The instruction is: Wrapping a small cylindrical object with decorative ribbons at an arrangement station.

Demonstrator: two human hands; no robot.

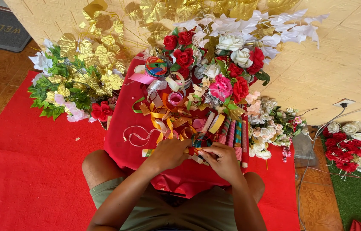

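Pinching a thin red stick (192, 150) at the tabletop's (123, 128) near edge, the left hand (170, 153) and right hand (221, 159) are both closed on it. It seems light, stiff, breakable; hold near the middle. Ribbons (167, 117) lie behind.

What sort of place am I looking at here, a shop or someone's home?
Probably a home floor used as a craft corner, though I cannot rule out a small shop. The person sits on a red carpet against a wall, with artificial flowers and loose ribbons spread over a red cloth.
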